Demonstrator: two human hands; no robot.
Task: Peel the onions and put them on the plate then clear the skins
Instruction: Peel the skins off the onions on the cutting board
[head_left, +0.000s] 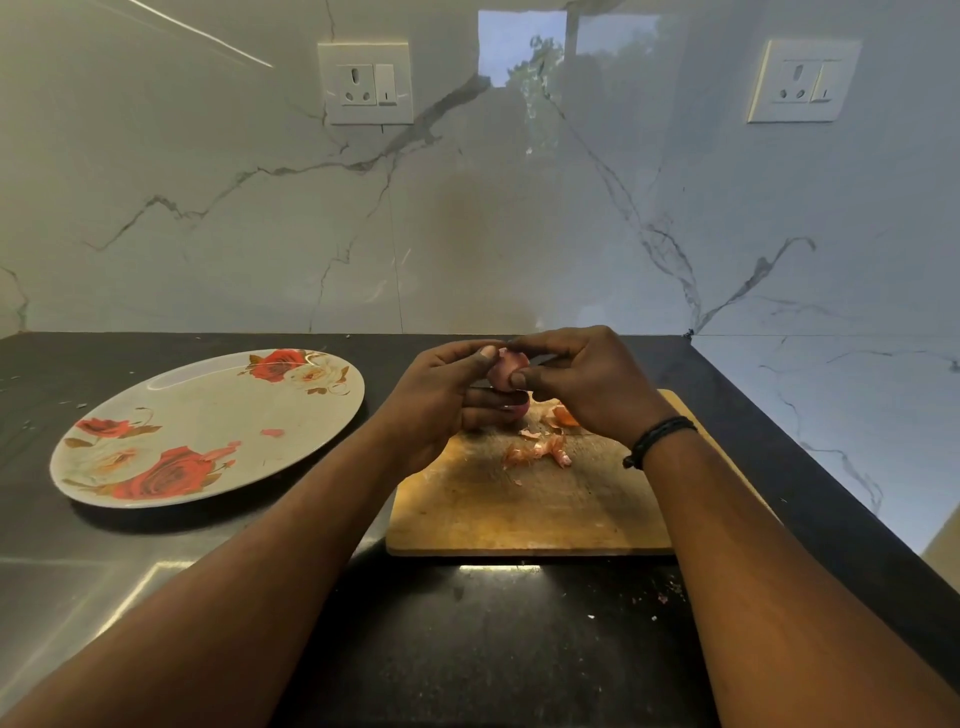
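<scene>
Above the wooden chopping board (524, 504), both hands grip a small red onion (503, 370): left hand (441, 402) cradling, right hand (582, 382) pinching skin. Peeling seems underway; next, the bare onion goes on the floral plate (208, 426).

The bench (156, 561) was dark and glossy. A rose-patterned plate (208, 431) sat at middle left, and a wooden cutting board (524, 509) lay just right of center, a few tiny specks (660, 597) below it.
</scene>
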